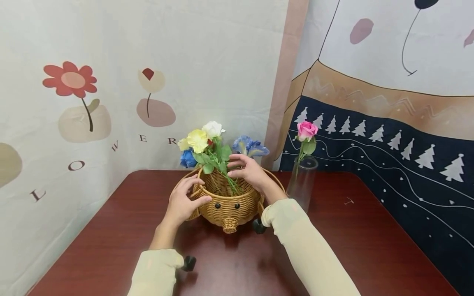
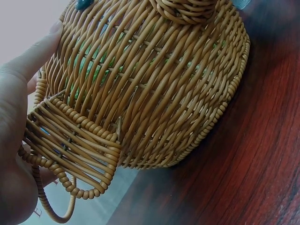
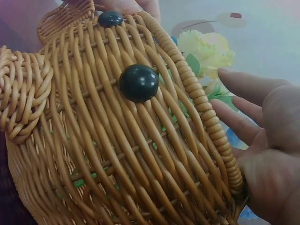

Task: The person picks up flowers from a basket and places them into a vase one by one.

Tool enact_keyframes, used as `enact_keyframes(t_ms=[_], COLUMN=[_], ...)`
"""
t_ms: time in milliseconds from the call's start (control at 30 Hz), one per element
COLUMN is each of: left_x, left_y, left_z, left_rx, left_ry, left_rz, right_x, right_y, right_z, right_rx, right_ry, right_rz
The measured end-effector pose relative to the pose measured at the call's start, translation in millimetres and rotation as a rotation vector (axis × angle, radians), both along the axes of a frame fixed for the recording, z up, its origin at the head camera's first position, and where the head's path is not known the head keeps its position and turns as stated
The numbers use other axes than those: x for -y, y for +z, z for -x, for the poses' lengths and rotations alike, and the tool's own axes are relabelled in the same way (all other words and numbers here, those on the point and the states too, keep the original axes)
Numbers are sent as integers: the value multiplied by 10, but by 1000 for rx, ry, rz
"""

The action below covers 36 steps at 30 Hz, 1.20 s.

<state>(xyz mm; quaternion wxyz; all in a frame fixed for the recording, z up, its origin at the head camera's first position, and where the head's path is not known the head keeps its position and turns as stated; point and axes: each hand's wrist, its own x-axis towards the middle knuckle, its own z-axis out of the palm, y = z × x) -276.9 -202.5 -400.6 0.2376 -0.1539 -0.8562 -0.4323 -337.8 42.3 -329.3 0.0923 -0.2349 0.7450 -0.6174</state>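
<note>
A wicker basket with black button eyes and a snout stands on the table, holding artificial flowers. My left hand grips its left side, with the thumb against the front wall and fingers around the ear. Over the basket's right rim reaches my right hand, fingers loosely spread beside the green stems; no flower is pinched in it. Among the flowers are a yellow bloom, a white bloom, a blue rose and a blue-violet flower. A red bloom is mostly hidden.
A clear glass vase with a pink rose stands right of the basket, near my right forearm. The dark red table reaches back to a printed cloth backdrop; another patterned cloth hangs on the right.
</note>
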Motion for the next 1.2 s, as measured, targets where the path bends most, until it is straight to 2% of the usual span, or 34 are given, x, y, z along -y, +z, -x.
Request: enact_keyframes(t_ms=[100, 333, 633, 933, 1200], left_x=[-1, -3, -12, -8, 14], left_y=[2, 13, 32, 11, 14], left_z=[-4, -9, -16, -7, 6], left_rx=[-1, -3, 4, 6, 8], left_ry=[2, -1, -2, -2, -11], left_rz=[0, 2, -1, 1, 1], right_x=[8, 34, 53, 65, 55], right_y=[14, 43, 73, 76, 84], right_z=[6, 38, 69, 93, 101], right_rx=[20, 116, 215, 259, 260], right_ry=[13, 52, 119, 162, 172], right_rz=[-49, -67, -143, -212, -185])
